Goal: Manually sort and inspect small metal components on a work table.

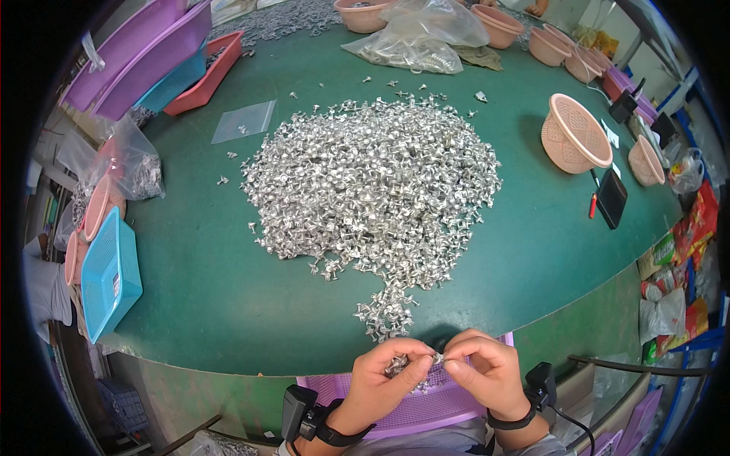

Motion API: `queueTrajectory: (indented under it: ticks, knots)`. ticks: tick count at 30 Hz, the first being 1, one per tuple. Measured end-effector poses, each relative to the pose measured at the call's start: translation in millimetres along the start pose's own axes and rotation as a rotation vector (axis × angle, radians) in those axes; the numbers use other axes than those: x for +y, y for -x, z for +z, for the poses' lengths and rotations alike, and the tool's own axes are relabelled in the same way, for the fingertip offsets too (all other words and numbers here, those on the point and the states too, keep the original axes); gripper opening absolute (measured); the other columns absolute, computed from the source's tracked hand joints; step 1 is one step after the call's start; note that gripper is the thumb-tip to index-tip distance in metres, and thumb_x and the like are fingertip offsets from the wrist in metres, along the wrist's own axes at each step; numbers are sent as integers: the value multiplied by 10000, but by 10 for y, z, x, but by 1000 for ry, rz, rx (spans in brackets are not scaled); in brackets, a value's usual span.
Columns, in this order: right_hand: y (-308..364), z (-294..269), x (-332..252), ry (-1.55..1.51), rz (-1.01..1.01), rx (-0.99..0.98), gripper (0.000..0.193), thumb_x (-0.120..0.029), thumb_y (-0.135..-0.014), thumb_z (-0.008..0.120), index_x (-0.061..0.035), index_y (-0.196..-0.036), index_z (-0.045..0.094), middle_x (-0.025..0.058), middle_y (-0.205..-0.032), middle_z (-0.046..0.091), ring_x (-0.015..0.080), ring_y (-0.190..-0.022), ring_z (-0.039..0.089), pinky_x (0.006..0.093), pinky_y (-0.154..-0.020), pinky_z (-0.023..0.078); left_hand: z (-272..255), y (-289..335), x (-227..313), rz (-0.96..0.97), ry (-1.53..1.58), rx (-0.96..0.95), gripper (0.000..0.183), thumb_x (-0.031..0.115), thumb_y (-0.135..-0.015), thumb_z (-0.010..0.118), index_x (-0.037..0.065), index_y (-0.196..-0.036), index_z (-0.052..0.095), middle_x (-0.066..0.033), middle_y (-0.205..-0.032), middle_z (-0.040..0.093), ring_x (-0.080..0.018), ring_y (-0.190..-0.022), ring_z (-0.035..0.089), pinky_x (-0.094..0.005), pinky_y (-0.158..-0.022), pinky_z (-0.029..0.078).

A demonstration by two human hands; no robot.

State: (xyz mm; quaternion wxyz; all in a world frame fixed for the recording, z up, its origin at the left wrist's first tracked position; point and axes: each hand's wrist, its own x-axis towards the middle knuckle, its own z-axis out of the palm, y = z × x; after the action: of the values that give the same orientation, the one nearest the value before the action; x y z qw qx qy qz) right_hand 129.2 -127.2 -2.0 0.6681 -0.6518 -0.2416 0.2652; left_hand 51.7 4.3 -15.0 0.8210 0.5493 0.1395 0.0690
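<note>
My left hand (384, 378) and my right hand (487, 374) meet at the near table edge, thumbs and fingers pinched together. Between their fingertips is a small silvery metal fitting (438, 358), which both hands grip. More such pieces show inside the curl of my left fingers; whether that hand holds them cannot be made out. Below the hands lies a purple mesh basket (411, 414) with a few metal pieces in it. A large heap of the same shiny fittings (372, 182) covers the middle of the green table, and a narrow tail of it reaches toward my hands.
At the left edge stands a light blue basket (114, 277); purple tubs (144, 53) and a red tray (205, 80) are behind it. A clear flat bag (243, 121) lies left of the heap. To the right are a peach basket (576, 137) and a black box-like object (611, 199).
</note>
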Motion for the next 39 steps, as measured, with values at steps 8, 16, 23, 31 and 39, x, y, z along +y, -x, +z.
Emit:
queueTrajectory:
  ticks: [8, 16, 23, 31, 39]
  knots:
    - [6, -2, 25, -185, 78, -48, 72, 10, -743, 538, 19, -814, 532, 62, -784, 524, 91, -686, 469, 206, -605, 370, -4, -10, 0, -20, 12, 13, 98, 54, -769, 531, 1, -839, 487, -42, -642, 501, -53, -515, 425, -170, -436, 326]
    - [39, -12, 99, -357, 209, -108, 77, 22, -774, 489, 32, -847, 508, 75, -827, 520, 98, -739, 470, 215, -637, 372, -5, -2, -17, -15, 9, 8, 84, 57, -780, 514, 4, -835, 479, -43, -646, 500, -50, -525, 424, -166, -438, 326]
    - [-116, -28, -80, 290, -85, -67, 75, -23, -684, 591, -16, -749, 554, 64, -731, 542, 167, -680, 504, 263, -611, 383, 29, -20, 95, -331, 293, 21, 162, 151, -843, 411, 0, -860, 465, -62, -644, 479, -69, -500, 400, -166, -412, 293]
    - [-474, 106, 135, 854, -278, 170, 106, -48, -638, 611, -39, -729, 558, 64, -717, 518, 237, -671, 463, 305, -590, 375, 6, -27, 12, -316, 234, 5, 142, 120, -839, 406, -1, -814, 476, -56, -609, 460, -72, -468, 363, -175, -398, 269]
    - [-313, 44, 72, 643, -243, 155, 137, -30, -624, 624, -45, -747, 565, 63, -742, 531, 220, -688, 476, 290, -594, 380, -5, -21, 9, -140, 229, 157, 78, 60, -814, 438, 13, -868, 468, -43, -584, 446, -60, -468, 355, -173, -397, 263]
